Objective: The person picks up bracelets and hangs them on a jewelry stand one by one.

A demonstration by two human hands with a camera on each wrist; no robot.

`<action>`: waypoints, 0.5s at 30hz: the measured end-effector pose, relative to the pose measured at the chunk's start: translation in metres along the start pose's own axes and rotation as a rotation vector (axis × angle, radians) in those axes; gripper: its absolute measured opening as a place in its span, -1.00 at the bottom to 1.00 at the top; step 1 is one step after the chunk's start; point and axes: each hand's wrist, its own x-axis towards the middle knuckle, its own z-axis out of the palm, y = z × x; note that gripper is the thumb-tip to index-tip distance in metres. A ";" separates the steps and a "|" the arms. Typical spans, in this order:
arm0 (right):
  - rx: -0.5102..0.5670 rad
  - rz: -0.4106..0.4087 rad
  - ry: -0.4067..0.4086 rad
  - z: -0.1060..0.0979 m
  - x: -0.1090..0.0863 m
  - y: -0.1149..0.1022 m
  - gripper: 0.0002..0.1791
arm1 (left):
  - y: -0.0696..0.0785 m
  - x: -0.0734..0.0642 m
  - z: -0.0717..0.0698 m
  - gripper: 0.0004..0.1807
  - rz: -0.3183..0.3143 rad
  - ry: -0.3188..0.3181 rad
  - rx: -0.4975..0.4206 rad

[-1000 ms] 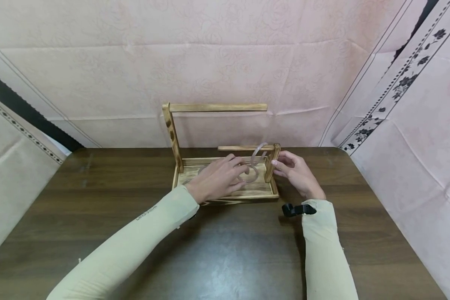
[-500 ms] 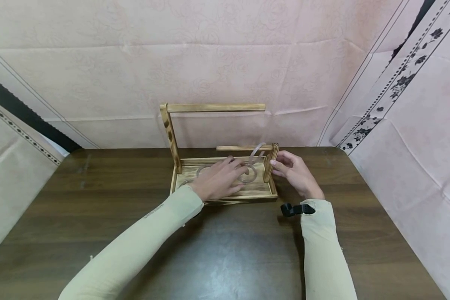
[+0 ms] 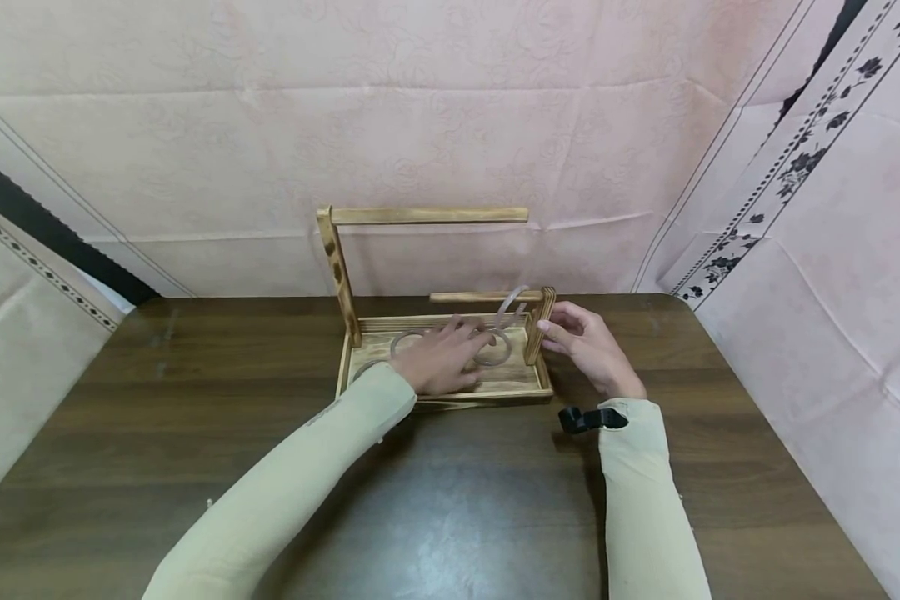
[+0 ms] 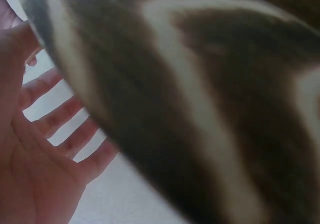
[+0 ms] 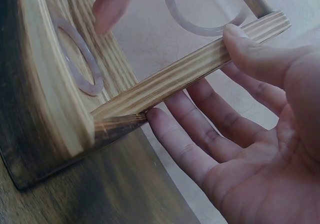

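Note:
A wooden bangle stand (image 3: 517, 395) with a shallow tray base stands near the table's back edge. One translucent bangle (image 3: 507, 303) hangs on its lower bar, beside the right upright (image 3: 536, 333). My right hand (image 3: 588, 346) holds that upright, thumb on one face and fingertips (image 5: 162, 119) along the other. My left hand (image 3: 442, 358) lies over the tray with its fingers spread, beside another bangle (image 3: 510, 348) in the tray. More bangles at the tray's left are partly hidden by this hand. In the left wrist view, blurred striped wood (image 4: 200, 108) covers much of the frame.
A taller upright (image 3: 337, 271) at the stand's left carries a higher bar (image 3: 431, 216). Patterned pale cloth (image 3: 420, 150) hangs behind the brown table (image 3: 457, 492). A black strap (image 3: 596, 419) is on the right wrist.
My left hand and forearm have shifted right, away from the bangle by its fingertips, which now lies in the tray. More of the left bangles shows. My right hand keeps its hold on the upright.

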 end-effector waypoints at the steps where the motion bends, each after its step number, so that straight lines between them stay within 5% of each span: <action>1: 0.001 -0.001 0.002 0.000 0.000 0.000 -0.56 | -0.001 0.001 0.001 -0.28 0.000 -0.005 -0.002; 15: -0.001 -0.001 0.004 0.000 0.000 0.001 -0.56 | -0.002 0.017 0.005 -0.25 -0.007 -0.052 -0.023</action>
